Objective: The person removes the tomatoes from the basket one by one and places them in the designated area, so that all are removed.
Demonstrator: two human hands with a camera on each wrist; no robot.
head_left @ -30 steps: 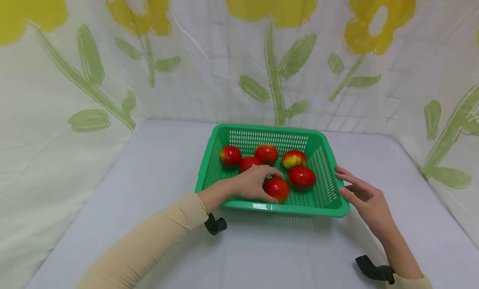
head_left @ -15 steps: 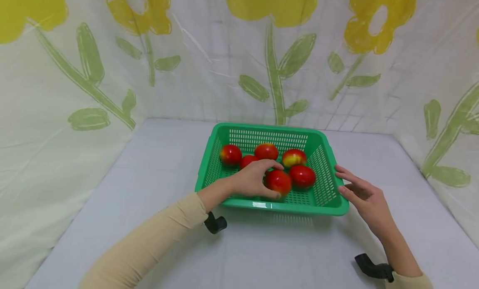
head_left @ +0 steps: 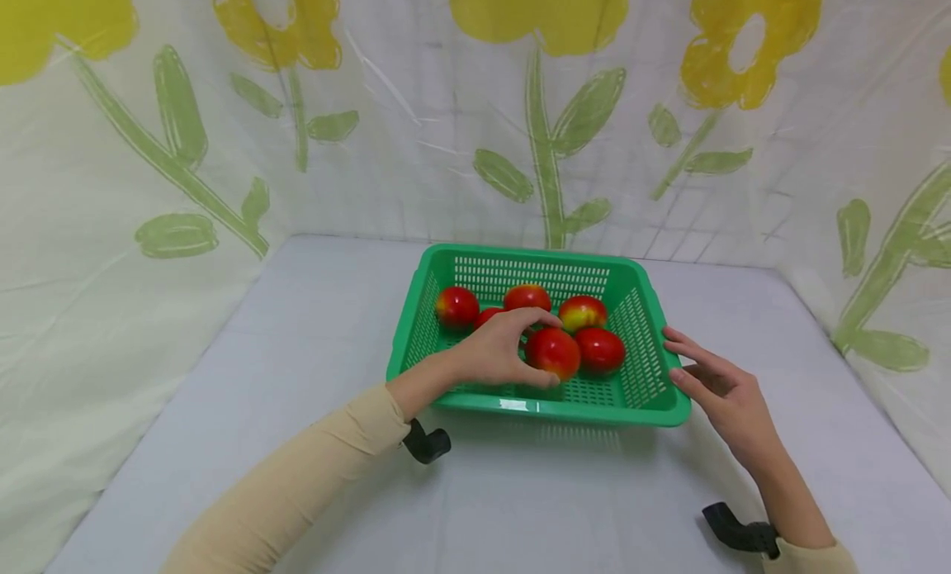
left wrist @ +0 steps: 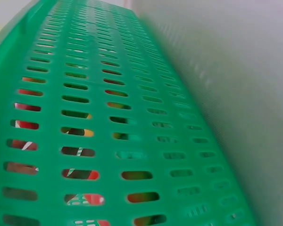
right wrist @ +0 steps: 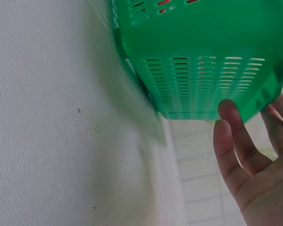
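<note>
Lately, one red fruit has shifted away from the green basket's near rim, held between the left hand's curved fingers and thumb; it is probably lifted off the basket floor, though not out. The right hand, fingers loosely spread, touches the basket's right rim. Beneath the basket lies a pale tabletop; behind it, a flower-printed sheet.

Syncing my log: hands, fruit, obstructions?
Left hand gripping red fruit, in or just over green basket. Right hand at basket's right end. Neighbouring fruit crowding its right side.
</note>
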